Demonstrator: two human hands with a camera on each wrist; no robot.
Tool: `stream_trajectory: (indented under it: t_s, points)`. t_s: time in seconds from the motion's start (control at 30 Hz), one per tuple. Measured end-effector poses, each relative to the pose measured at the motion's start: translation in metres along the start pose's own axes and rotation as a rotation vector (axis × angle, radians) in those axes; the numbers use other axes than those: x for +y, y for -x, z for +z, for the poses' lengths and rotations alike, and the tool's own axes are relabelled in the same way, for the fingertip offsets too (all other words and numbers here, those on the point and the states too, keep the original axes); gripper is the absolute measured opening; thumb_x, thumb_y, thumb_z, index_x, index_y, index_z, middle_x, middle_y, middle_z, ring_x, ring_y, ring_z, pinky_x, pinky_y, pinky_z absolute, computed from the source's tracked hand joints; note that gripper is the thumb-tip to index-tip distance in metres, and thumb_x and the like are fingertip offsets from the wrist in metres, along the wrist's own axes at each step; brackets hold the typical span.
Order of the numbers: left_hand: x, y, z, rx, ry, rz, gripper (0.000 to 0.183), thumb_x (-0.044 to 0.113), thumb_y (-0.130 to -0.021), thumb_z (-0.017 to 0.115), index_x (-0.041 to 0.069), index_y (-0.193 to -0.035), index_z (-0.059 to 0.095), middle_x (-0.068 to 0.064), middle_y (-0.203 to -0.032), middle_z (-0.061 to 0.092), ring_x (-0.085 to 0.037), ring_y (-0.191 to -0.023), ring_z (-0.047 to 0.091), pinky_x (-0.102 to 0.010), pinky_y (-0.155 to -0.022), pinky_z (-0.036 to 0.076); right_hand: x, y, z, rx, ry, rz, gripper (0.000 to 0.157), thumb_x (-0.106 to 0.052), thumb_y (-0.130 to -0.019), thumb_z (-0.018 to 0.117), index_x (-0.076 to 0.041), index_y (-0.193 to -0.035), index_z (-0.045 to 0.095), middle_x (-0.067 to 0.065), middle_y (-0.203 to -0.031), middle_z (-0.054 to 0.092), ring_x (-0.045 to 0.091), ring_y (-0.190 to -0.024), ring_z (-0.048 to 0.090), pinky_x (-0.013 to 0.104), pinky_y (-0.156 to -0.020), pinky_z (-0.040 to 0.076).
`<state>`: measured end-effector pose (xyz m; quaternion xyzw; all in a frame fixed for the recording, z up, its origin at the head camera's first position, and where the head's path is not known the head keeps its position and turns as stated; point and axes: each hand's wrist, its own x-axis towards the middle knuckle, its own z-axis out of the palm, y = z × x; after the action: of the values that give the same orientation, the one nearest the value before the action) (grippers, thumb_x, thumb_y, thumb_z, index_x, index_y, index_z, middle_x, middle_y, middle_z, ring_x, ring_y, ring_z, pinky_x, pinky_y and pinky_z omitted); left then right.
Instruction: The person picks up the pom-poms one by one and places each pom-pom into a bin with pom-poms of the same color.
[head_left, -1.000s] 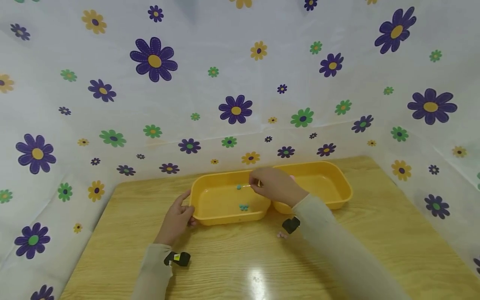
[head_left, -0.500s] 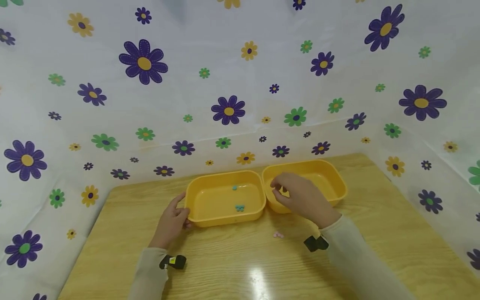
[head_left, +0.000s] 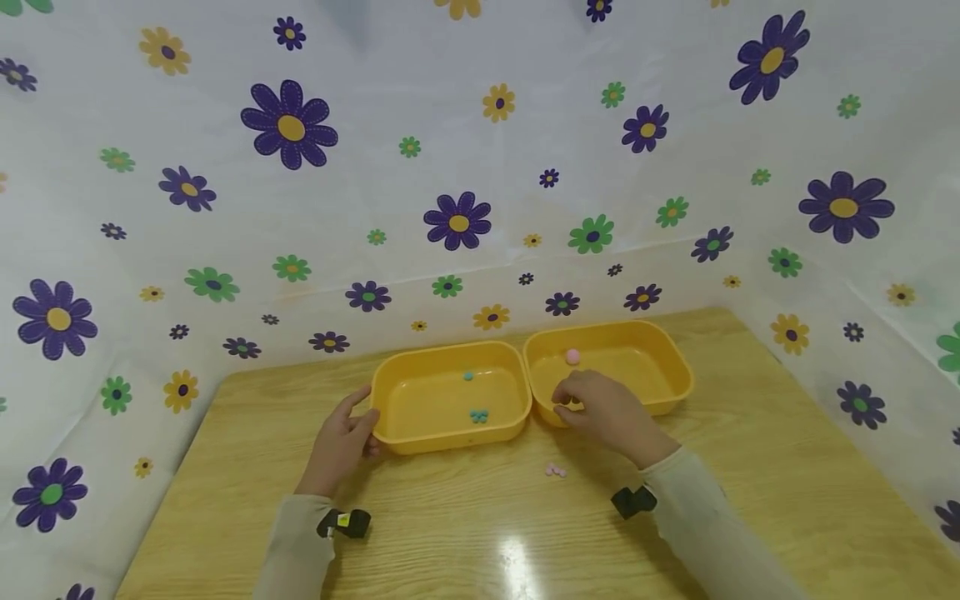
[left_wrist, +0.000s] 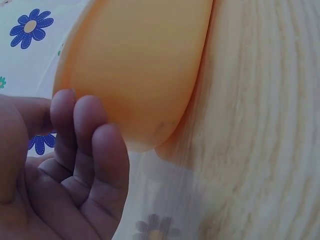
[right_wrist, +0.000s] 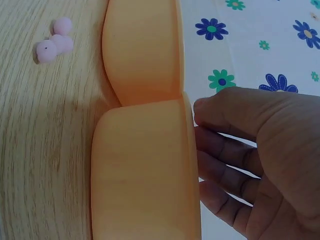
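Observation:
Two yellow plastic trays stand side by side. My left hand (head_left: 341,446) grips the left end of the left tray (head_left: 420,442), thumb at its rim and fingers curled against the outer wall. Inside that tray lie a cluster of small teal balls (head_left: 478,416) and a single teal ball (head_left: 468,376). My right hand (head_left: 611,417) hangs over the front left part of the right tray (head_left: 678,367), thumb and forefinger apart. In the right wrist view the tray's wall hides its fingertips; nothing shows between them. A bigger pink ball (head_left: 572,357) rests farther back in this tray.
Small pale pink balls (head_left: 555,471) lie together on the wooden table (head_left: 450,517) in front of the trays. A white cloth with flower prints (head_left: 457,150) hangs behind and at both sides. Black wrist devices (head_left: 633,502) sit at both cuffs.
My right hand has moved right from over the left tray to the right tray, then slightly toward the front, uncovering the pink ball. My left hand stays at the left tray's end.

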<state>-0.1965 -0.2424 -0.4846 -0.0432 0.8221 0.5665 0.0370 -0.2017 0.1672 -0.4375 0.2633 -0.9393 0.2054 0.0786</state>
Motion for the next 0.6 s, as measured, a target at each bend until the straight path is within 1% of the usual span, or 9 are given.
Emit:
stream_trajectory:
  t_s: [0.13,0.33,0.47,0.6]
  points:
    - [0.000,0.000,-0.003,0.024,-0.029,0.020,0.051,0.020,-0.108,0.054,0.011,-0.157,0.041,-0.015,-0.094,0.072,-0.018,-0.068,0.065,-0.027,-0.065,0.059,0.002,-0.001,0.000,-0.024,0.005,0.009,0.004,-0.018,-0.092,0.077,-0.015,-0.091,0.076,-0.005,-0.088,0.071,0.014,-0.080,0.064,0.035,-0.075,0.056]
    - [-0.002,0.002,-0.010,0.065,-0.074,0.040,0.048,0.019,-0.109,0.052,0.013,-0.155,0.044,-0.018,-0.098,0.073,-0.019,-0.068,0.067,-0.028,-0.067,0.060,0.002,-0.002,0.000,-0.003,0.019,-0.012,0.005,-0.016,-0.090,0.076,-0.019,-0.086,0.074,-0.008,-0.084,0.069,0.009,-0.075,0.060,0.032,-0.070,0.054]
    - [-0.001,0.004,-0.016,0.072,-0.085,0.037,0.049,0.019,-0.108,0.051,0.010,-0.156,0.043,-0.021,-0.104,0.073,-0.018,-0.069,0.068,-0.028,-0.068,0.061,0.002,-0.001,0.001,-0.010,0.016,-0.013,0.006,-0.016,-0.090,0.076,-0.019,-0.086,0.074,-0.009,-0.082,0.068,0.009,-0.074,0.060,0.031,-0.069,0.053]
    - [-0.004,0.004,-0.024,0.086,-0.100,0.028,0.050,0.019,-0.108,0.052,0.009,-0.156,0.043,-0.019,-0.100,0.074,-0.018,-0.068,0.069,-0.029,-0.066,0.061,0.002,0.000,0.002,-0.025,0.009,-0.004,0.005,-0.015,-0.091,0.076,-0.018,-0.087,0.074,-0.008,-0.082,0.068,0.012,-0.074,0.061,0.032,-0.069,0.053]
